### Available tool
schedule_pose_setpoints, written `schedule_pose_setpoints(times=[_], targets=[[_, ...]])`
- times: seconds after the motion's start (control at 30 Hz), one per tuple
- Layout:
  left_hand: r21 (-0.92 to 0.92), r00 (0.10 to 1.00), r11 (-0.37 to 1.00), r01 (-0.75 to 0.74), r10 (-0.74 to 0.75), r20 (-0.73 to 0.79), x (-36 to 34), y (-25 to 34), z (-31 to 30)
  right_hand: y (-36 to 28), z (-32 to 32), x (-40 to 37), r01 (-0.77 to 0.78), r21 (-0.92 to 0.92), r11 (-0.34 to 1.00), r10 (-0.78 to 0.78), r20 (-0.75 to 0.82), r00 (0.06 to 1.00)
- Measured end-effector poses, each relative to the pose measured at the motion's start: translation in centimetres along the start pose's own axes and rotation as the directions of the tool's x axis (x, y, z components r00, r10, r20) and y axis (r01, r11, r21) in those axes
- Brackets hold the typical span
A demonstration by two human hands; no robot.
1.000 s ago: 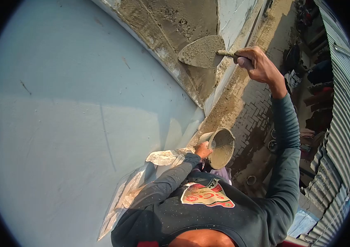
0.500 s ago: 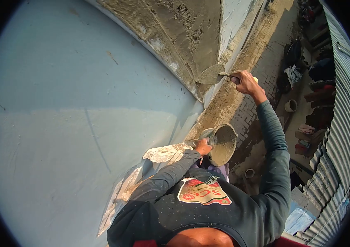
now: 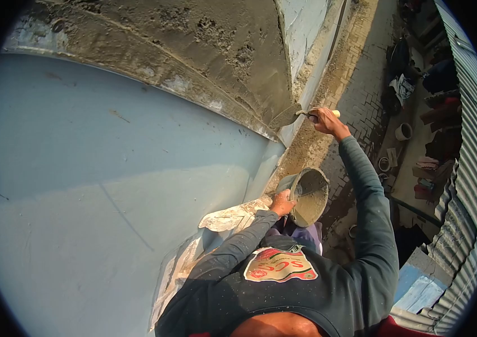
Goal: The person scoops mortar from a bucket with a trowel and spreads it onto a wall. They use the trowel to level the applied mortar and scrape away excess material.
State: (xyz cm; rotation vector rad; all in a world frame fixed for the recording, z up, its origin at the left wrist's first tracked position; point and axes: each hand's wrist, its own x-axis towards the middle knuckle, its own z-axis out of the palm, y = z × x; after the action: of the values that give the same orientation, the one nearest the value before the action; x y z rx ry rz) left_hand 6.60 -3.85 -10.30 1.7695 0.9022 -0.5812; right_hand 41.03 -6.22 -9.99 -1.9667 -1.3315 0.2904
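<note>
My right hand is closed around the handle of a trowel. The blade lies against the lower corner of a surface coated in wet grey-brown mortar. My left hand grips the rim of a bucket held near my waist. Inside the tilted bucket is grey mortar. The coated surface is smooth near the trowel and rougher toward its middle.
A pale blue wall fills the left side. Below on the right runs a paved lane with sand along its edge. A corrugated metal roof borders the right, and a small white bucket stands beneath it.
The view has turned, bringing more of the mortar-coated surface in at the top left. The trowel blade has tilted and appears narrower near the corner. Both hands keep their grips.
</note>
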Motion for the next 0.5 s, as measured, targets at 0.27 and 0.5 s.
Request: schedule_pose_setpoints(times=[0.27, 0.5], targets=[[0.000, 0.998, 0.998, -0.055, 0.055, -0.030, -0.6, 0.8, -0.3, -1.3, -5.3, -2.4, 0.011, -0.292, 0.956, 0.044, 0.180, 0.983], [-0.018, 0.998, 0.999, 0.037, -0.038, -0.043, 0.6, -0.3, 0.0, -6.6, -9.5, 6.6, 0.276, -0.363, 0.890, -0.264, 0.082, 0.961]])
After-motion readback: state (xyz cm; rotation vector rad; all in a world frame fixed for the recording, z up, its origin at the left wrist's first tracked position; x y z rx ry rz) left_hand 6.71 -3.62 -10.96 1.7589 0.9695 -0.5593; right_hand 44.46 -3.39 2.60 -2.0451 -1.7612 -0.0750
